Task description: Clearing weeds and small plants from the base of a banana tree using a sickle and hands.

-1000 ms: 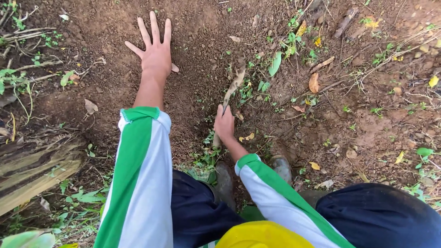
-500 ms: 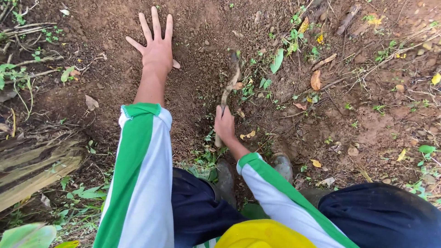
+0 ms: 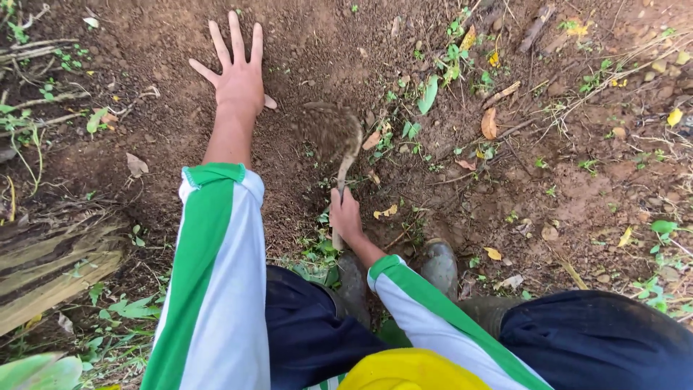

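The right hand (image 3: 345,217) is clamped around the handle of a small digging tool (image 3: 338,148), the grip closed tight; the soil-caked blade stands just beyond the knuckles, blurred, low over the loose soil (image 3: 303,65). The left hand (image 3: 237,76) lies flat on the ground, well to the left of the grip and further out, fingers spread, holding nothing.

Judgement: the stroke is best kept short and drawn back toward the grip, wrist firm, the blade staying clear of the braced hand.

Just right of the blade lie small green weeds (image 3: 411,130) and a dry orange leaf (image 3: 489,124). Directly below the grip stand two muddy boots (image 3: 440,263); a stroke pulled too far would meet them. Weathered timber (image 3: 50,267) lies far left, no obstruction.
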